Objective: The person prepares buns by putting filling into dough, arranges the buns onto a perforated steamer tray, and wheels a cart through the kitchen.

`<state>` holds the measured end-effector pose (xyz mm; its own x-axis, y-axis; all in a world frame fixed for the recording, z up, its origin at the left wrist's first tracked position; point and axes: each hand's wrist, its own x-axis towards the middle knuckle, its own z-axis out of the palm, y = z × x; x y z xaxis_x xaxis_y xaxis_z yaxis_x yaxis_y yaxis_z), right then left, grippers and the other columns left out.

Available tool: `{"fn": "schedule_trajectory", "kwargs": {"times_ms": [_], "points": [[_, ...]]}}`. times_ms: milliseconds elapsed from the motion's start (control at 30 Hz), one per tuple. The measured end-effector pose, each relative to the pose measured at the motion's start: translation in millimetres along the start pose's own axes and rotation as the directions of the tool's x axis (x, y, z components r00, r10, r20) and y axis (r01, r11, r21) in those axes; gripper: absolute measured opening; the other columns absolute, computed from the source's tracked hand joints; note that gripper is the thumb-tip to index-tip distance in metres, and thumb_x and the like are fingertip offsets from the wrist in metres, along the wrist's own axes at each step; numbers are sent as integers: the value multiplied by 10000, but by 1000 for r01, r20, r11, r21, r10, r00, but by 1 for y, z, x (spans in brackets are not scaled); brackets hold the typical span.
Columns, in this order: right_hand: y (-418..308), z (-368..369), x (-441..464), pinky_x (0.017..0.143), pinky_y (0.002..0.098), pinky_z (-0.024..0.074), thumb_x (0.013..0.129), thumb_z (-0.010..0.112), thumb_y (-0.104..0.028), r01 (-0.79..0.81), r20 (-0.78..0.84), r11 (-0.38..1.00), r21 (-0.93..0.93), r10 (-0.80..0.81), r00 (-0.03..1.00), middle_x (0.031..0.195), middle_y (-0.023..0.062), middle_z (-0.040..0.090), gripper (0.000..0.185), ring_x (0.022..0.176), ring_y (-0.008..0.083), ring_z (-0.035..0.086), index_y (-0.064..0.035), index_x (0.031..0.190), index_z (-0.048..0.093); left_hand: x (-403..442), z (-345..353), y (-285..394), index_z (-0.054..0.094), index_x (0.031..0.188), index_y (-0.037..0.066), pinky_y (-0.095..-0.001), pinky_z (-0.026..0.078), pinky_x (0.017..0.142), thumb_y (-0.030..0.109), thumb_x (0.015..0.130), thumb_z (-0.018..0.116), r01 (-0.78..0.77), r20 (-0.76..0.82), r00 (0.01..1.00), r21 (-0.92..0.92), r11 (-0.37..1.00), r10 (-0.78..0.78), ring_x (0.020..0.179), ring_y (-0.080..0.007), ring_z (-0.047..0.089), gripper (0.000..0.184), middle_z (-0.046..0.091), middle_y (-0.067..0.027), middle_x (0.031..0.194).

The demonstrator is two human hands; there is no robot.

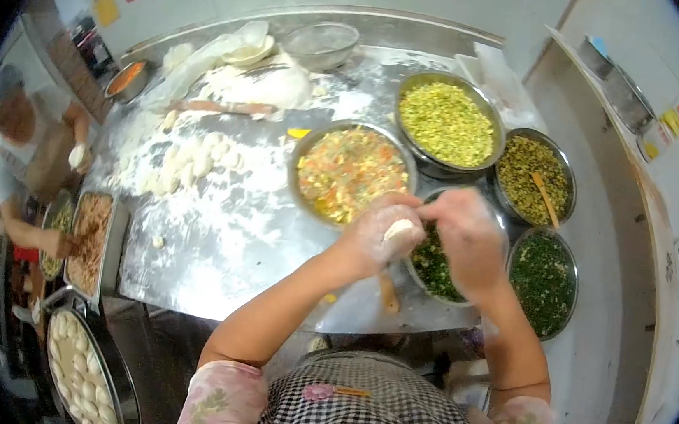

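Note:
My left hand (381, 231) is closed around a small piece of white dough (398, 230), just in front of the bowl of orange and yellow filling (352, 174). To its right, my right hand (467, 238) is raised over the bowl of dark green filling (432, 259) and hides part of it. The fingers of my right hand are blurred and come close to those of my left hand; what they hold, if anything, cannot be made out. A wooden handle (388, 292) shows below my left hand.
Bowls of yellow-green filling (448, 124), brown-green filling (532, 178) and chopped greens (543, 281) stand right. Dough pieces (187, 163) and a rolling pin (222, 107) lie left. A co-worker (31, 155) stands by a meat tray (91, 240), near a pan of buns (81, 371).

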<state>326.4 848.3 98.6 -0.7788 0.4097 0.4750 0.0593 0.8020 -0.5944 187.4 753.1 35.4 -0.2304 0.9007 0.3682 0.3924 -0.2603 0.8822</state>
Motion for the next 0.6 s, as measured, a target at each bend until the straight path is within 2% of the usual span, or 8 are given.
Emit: {"fn": "schedule_trajectory", "kwargs": {"times_ms": [100, 233, 300, 400, 433, 500, 567, 600], "points": [[-14, 22, 2, 621, 221, 438, 836, 488, -37, -310, 27, 781, 543, 352, 936, 899, 42, 562, 174, 740, 104, 532, 2, 933, 626, -36, -26, 2, 610, 871, 17, -324, 402, 873, 285, 900, 481, 81, -40, 995, -194, 978, -91, 999, -204, 535, 299, 597, -132, 996], [-12, 113, -26, 686, 262, 466, 885, 456, -143, -552, 208, 373, 746, 656, 725, 923, 64, 586, 233, 812, 131, 556, -5, 1017, 590, -86, -41, -3, 611, 881, 21, -331, 402, 872, 318, 919, 446, 293, -145, 915, -405, 866, -377, 978, -215, 538, 341, 583, -135, 1049], [-20, 157, -41, 720, 284, 476, 885, 470, -190, -547, 395, 38, 836, 650, 649, 939, 68, 591, 261, 849, 142, 564, -4, 1028, 583, -105, -37, -25, 605, 938, 22, -325, 416, 850, 359, 937, 405, 328, -209, 859, -475, 816, -467, 973, -221, 534, 391, 558, -134, 1107], [-34, 183, -37, 756, 300, 484, 884, 480, -231, -551, 606, -289, 783, 556, 570, 958, 68, 596, 287, 888, 151, 572, -8, 1037, 578, -116, -35, -60, 552, 1093, 38, -328, 439, 837, 445, 939, 365, 48, -483, 874, 179, 983, 45, 988, -232, 536, 474, 496, -138, 1200], [-38, 185, -31, 766, 302, 486, 884, 481, -239, -560, 662, -364, 744, 515, 545, 964, 66, 597, 292, 898, 153, 573, -11, 1038, 577, -117, -42, -38, 525, 1131, 46, -337, 444, 843, 459, 935, 361, 89, -533, 817, -258, 962, -219, 991, -238, 537, 486, 481, -140, 1213], [-54, 169, -10, 751, 298, 489, 884, 480, -274, -673, 631, -79, 735, 442, 638, 945, 63, 591, 300, 867, 151, 578, -30, 1030, 574, -121, -56, 4, 470, 1206, 61, -356, 455, 856, 486, 928, 353, 34, -281, 680, -910, 412, -677, 999, -251, 539, 521, 452, -144, 1238], [-61, 155, 0, 684, 280, 479, 878, 501, -270, -729, 563, 214, 650, 508, 652, 869, 60, 576, 265, 765, 144, 572, -45, 1003, 565, -130, -60, -12, 462, 1211, 67, -377, 454, 881, 483, 924, 363, 99, -46, 768, -977, 190, -638, 997, -267, 542, 515, 486, -139, 1192], [-55, 154, -3, 668, 280, 471, 870, 520, -261, -637, 410, 469, 612, 501, 763, 853, 63, 570, 257, 741, 144, 563, -41, 999, 555, -133, -62, -19, 457, 1214, 71, -387, 454, 893, 482, 922, 368, 142, 67, 802, -987, 80, -594, 997, -275, 544, 512, 503, -136, 1169]]}}
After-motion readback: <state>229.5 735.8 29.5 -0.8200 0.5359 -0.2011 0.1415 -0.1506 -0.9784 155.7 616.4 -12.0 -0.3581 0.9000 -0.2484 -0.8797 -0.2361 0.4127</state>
